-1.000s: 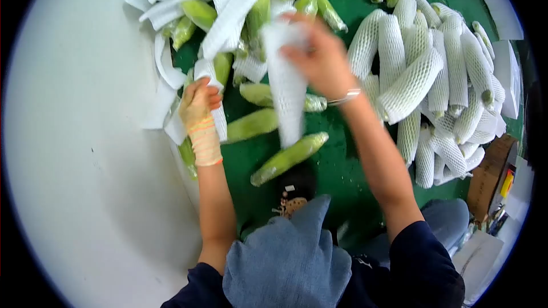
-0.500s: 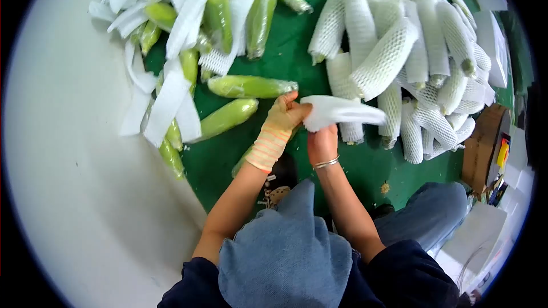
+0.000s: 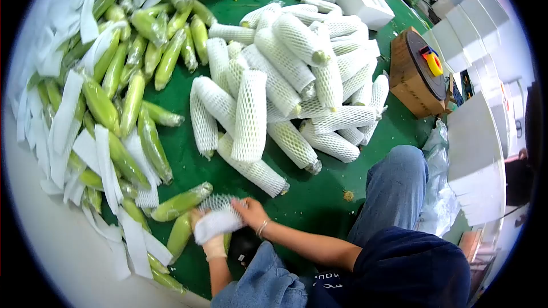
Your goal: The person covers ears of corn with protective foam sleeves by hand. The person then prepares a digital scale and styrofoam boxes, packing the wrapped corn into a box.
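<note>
While both hands work at the foam net sleeve (image 3: 217, 223), best to keep its mouth round & loose, w/ thumb and fingers spreading the rim evenly; the mesh looks thin & stretchy, so a hard tug on one side would prob. twist or tear it. R hand (image 3: 252, 214) pinches the sleeve's edge btwn thumb & fingers; L hand (image 3: 214, 246) is under/behind the sleeve, fingers mostly hidden, so can't tell if they're pinched or spread. Steady L support w/ light R pull seems the way to go, IMO. Sleeve's location: btwn the two hands, touching both, low in view, just above the jeans (image 3: 260, 276). One film-wrapped green piece (image 3: 181, 202) lies just beside it on the L, nr the L fingers; a 2nd green piece (image 3: 180, 236) is next to the L wrist. Heap of sleeved pieces (image 3: 249, 117) is beyond the R hand, apart from it; loose flat foam strips (image 3: 136, 242) are off to the L.
</note>
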Motion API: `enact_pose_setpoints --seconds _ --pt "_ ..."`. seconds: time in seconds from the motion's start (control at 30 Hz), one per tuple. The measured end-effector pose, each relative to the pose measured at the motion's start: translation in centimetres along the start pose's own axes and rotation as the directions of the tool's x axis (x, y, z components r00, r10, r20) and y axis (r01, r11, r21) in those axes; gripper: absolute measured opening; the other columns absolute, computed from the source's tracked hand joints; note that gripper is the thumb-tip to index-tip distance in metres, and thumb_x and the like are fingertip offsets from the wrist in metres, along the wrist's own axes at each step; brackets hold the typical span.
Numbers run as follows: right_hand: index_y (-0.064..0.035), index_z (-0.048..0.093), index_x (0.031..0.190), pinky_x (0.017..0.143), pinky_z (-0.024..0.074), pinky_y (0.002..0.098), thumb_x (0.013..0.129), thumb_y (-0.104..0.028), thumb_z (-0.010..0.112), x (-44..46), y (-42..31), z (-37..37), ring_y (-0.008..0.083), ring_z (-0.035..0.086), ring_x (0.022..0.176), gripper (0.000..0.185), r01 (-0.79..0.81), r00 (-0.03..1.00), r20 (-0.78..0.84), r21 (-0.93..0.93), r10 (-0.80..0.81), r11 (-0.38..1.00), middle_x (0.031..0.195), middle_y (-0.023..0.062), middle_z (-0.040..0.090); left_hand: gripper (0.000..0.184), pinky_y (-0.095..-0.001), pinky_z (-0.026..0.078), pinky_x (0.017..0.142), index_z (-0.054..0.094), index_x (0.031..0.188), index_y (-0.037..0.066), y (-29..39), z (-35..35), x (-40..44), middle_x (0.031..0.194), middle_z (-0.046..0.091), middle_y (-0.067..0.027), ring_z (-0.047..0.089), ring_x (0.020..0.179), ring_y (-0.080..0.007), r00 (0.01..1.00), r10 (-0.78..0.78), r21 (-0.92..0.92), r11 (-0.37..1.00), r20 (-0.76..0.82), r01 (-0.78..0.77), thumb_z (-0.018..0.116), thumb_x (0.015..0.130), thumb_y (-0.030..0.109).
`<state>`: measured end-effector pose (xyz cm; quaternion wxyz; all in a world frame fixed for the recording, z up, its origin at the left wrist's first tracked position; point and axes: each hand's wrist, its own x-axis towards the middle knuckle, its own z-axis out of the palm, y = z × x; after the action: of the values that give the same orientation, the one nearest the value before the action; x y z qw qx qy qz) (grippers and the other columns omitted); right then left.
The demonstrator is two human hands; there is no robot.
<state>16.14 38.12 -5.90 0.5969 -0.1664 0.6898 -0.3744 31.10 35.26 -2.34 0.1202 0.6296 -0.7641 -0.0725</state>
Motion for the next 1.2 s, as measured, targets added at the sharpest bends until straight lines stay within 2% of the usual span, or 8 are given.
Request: enact_pose_setpoints --seconds 0.1,0.5,0.57,0.67,0.7,0.73,0.83,1.2 --pt "0.0043 0.058 0.091 0.06 0.0443 0.0305 0.091 -0.039 0.052 -2.4 -0.8 0.8 0.014 0.056 0.067 0.044 0.108 0.994 0.014 -0.293 -0.109 0.95 0.074 0.0129 0.062 0.017 -0.0376 0.045 0.063 0.051 0.087 0.005 -0.1 1.5 -1.9 0.074 0.054 -0.0156 0.055 0.07 -0.0316 0.835 -0.444 -0.071 0.869 0.325 0.49 0.057 0.083 0.02" --pt "-0.0009 0.057 0.076 0.051 0.0341 0.0208 0.085 -0.011 0.06 -8.9 -12.8 2.4 0.0019 0.041 0.061 0.014 0.484 0.863 0.171 -0.011 -0.475 0.875 0.064 -0.0054 0.048 0.015 -0.0306 0.044 0.063 0.058 0.085 -0.001 3.6 -9.2 0.6 0.085 0.055 -0.0091 0.054 0.072 -0.0206 0.947 -0.201 -0.424 0.902 -0.252 0.079 0.063 0.078 0.011" --pt "0.0005 0.053 0.072 0.049 0.034 0.0235 0.083 -0.014 0.062 -5.9 -9.4 2.3 0.0045 0.038 0.055 0.02 0.424 0.902 0.107 -0.046 -0.418 0.905 0.057 -0.0017 0.044 0.01 -0.026 0.042 0.062 0.059 0.082 -0.001 4.1 -9.0 0.7 0.078 0.053 -0.0049 0.05 0.069 -0.0139 0.582 -0.701 -0.882 -0.146 0.412 0.449 0.062 0.08 0.008" --pt "0.0034 0.061 0.076 0.049 0.0346 0.0226 0.08 -0.017 0.065 -0.8 -4.9 2.0 0.0045 0.043 0.057 0.021 0.251 0.966 0.044 0.041 -0.253 0.967 0.062 -0.0027 0.053 0.011 -0.0247 0.041 0.061 0.056 0.075 -0.002 3.3 -2.1 -0.5 0.07 0.053 -0.0045 0.049 0.067 -0.0121 0.868 -0.484 -0.744 0.619 -0.111 0.25 0.059 0.083 0.006" --pt "0.0023 0.062 0.075 0.051 0.0374 0.0229 0.08 -0.019 0.066 0.4 -4.3 1.6 0.0053 0.046 0.057 0.022 0.26 0.964 0.056 -0.026 -0.259 0.965 0.063 -0.0015 0.055 0.013 -0.0256 0.042 0.06 0.057 0.075 -0.001 2.0 2.3 -0.5 0.072 0.055 -0.0063 0.05 0.066 -0.0124 0.67 -0.64 -0.869 0.008 0.375 0.494 0.059 0.083 0.009" --pt "0.0018 0.063 0.08 0.054 0.0394 0.0225 0.082 -0.019 0.064 0.9 -4.7 1.2 0.0056 0.049 0.06 0.021 0.186 0.98 0.08 -0.057 -0.181 0.981 0.067 -0.0014 0.057 0.016 -0.0261 0.042 0.058 0.057 0.074 -0.001 0.8 5.4 -0.8 0.071 0.056 -0.0072 0.05 0.064 -0.0115 0.945 -0.302 -0.593 0.786 -0.121 0.175 0.061 0.082 0.012" --pt "-0.0022 0.061 0.1 0.072 0.0469 0.0267 0.088 -0.022 0.059 1.8 -5.5 -1.2 0.0114 0.056 0.078 0.024 0.003 0.909 0.388 0.363 -0.154 0.932 0.086 0.0028 0.06 0.018 -0.0324 0.045 0.062 0.057 0.083 0.002 4.6 1.3 4.2 0.071 0.058 -0.0118 0.057 0.065 -0.0219 0.691 -0.659 -0.913 0.019 0.296 0.408 0.063 0.079 0.018" --pt "-0.002 0.054 0.116 0.084 0.0475 0.0347 0.09 -0.039 0.045 0.4 -27.2 -3.6 0.0215 0.058 0.087 0.046 -0.402 0.594 0.681 0.713 -0.429 0.575 0.096 0.01 0.062 0.037 -0.0377 0.044 0.083 0.059 0.1 0.0 -5.8 -15.0 19.1 0.092 0.06 -0.0162 0.058 0.091 -0.0302 0.634 -0.356 -0.146 0.922 -0.687 0.359 0.066 0.077 0.029"
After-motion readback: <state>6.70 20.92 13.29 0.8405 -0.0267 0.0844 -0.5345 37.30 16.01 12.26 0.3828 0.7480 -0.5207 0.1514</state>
